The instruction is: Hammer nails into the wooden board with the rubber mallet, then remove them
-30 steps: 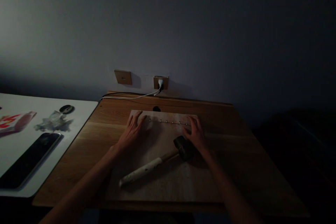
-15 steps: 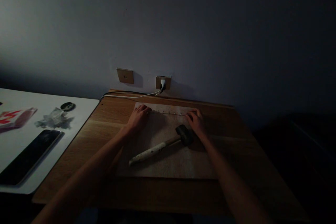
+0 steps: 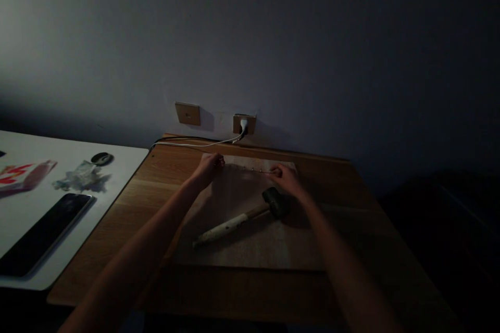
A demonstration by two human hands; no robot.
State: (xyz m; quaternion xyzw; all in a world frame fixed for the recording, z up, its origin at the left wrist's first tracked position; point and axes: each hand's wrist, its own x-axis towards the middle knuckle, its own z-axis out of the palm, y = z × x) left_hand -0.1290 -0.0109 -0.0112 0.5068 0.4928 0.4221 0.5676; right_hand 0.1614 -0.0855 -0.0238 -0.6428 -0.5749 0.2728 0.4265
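A dim, overhead view of two bare hands at the far edge of a pale board (image 3: 253,250) on a wooden table (image 3: 156,184). Taking the board as a clock face, the left hand (image 3: 213,164) is at 11, fingers curled together; whether it grips anything is too dark to tell. The right hand (image 3: 285,177), at 1, has its fingertips pinched on the end of a thin line with small shiny points (image 3: 252,169), which crosses at 12 between the hands. The spacing suggests one hand for each end, perhaps to steady it. A mallet (image 3: 250,213) lies on the board, head near 3, handle toward 8, probably set down to free both hands. Off at 9, a phone (image 3: 47,234) rests on a white table (image 3: 121,166).

A second ago, both hands were spread open at the board's sides; now the fingers have drawn in. The board sits farther toward 12, covering the hole in the table, the mallet carried along with it.
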